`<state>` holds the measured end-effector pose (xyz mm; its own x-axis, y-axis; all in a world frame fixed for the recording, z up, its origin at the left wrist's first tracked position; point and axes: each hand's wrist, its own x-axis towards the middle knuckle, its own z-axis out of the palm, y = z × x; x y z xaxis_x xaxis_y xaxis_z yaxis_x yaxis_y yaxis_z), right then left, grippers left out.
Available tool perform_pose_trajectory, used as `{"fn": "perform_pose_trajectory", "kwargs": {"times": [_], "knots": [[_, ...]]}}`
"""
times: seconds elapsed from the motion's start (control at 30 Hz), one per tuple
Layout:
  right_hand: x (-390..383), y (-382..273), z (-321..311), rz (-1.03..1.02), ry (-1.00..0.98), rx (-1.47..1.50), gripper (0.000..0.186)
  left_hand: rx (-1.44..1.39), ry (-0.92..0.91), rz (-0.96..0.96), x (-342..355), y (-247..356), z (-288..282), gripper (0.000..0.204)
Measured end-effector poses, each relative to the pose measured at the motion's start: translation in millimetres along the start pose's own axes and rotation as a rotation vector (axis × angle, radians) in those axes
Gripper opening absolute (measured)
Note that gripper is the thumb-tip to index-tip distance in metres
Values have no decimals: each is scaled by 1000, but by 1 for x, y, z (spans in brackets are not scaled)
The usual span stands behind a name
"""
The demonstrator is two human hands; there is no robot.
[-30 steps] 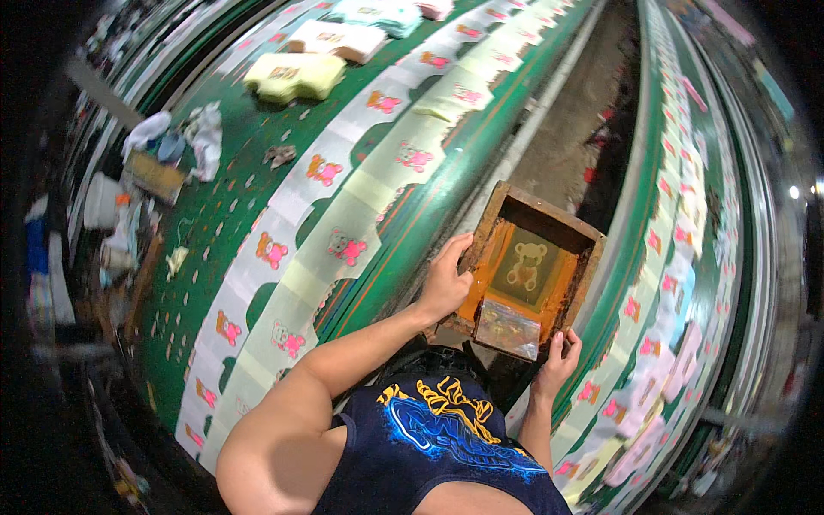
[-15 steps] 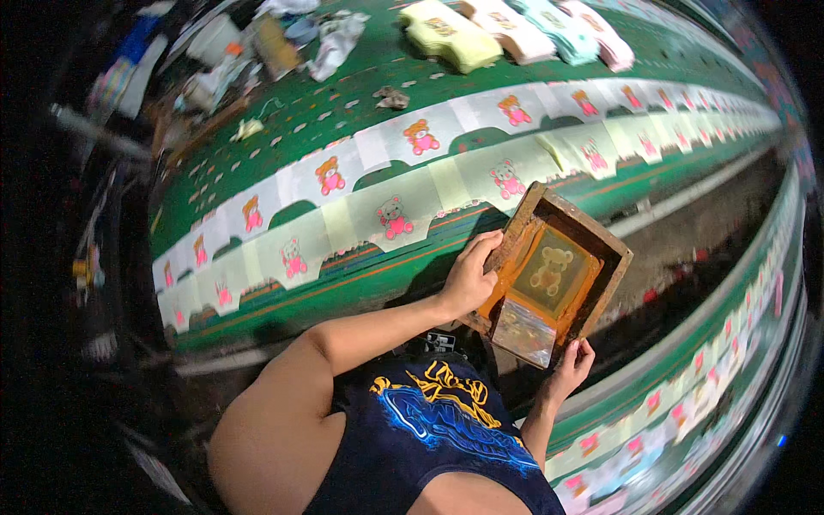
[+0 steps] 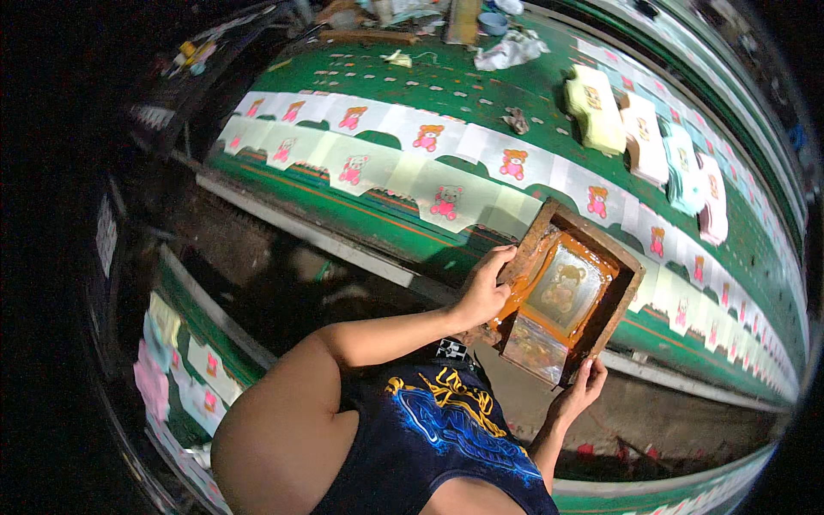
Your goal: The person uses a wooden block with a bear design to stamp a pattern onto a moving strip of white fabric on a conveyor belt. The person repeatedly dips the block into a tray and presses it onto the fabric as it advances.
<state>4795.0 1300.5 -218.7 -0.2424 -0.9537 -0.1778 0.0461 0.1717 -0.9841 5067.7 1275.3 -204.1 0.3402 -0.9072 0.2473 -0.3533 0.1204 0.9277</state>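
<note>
I hold a wooden screen-printing frame (image 3: 620, 257) with orange ink and a bear stencil in its mesh. My left hand (image 3: 485, 287) grips its left side rail. My right hand (image 3: 584, 386) grips its near lower corner. The frame hangs tilted over the front edge of a long green print table (image 3: 446, 86). On the table lie two rows of pale fabric pieces (image 3: 438, 197) printed with pink and red bears.
Stacks of folded fabric pieces (image 3: 601, 107) sit at the table's far right. Rags (image 3: 506, 51), a blue cup (image 3: 493, 21) and clutter lie at the far edge. A second green table with printed pieces (image 3: 184, 360) runs at lower left. A dark aisle floor lies between.
The view has swung round, so the green table now lies across the top. Both hands keep their hold on the frame, which stays in front of my chest.
</note>
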Motion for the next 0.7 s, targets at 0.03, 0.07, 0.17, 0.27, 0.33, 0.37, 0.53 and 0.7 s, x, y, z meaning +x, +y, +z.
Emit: {"fn": "perform_pose_trajectory", "kwargs": {"times": [0.03,0.07,0.17,0.27,0.33,0.37,0.53,0.7], "knots": [[6,-5,-1,-16,-36,-9,33,-12,37,-10,-2,6,-1,63],[10,-10,-1,-32,-68,-18,33,-12,56,-41,-3,12,-3,63],[21,-16,2,-7,-144,-27,32,-3,109,-117,-12,13,-1,65],[16,-27,4,-43,-202,-47,30,-36,154,-120,-21,25,-14,65],[24,-25,5,-38,-241,-77,30,-48,178,-152,-25,16,-14,66],[28,-23,5,-36,-259,-92,29,-8,181,-188,-28,13,-14,66],[24,-17,35,-29,-307,-106,33,49,213,-234,-24,15,-51,63],[12,-20,93,-21,-340,-85,34,52,254,-228,-15,3,-103,62]]}}
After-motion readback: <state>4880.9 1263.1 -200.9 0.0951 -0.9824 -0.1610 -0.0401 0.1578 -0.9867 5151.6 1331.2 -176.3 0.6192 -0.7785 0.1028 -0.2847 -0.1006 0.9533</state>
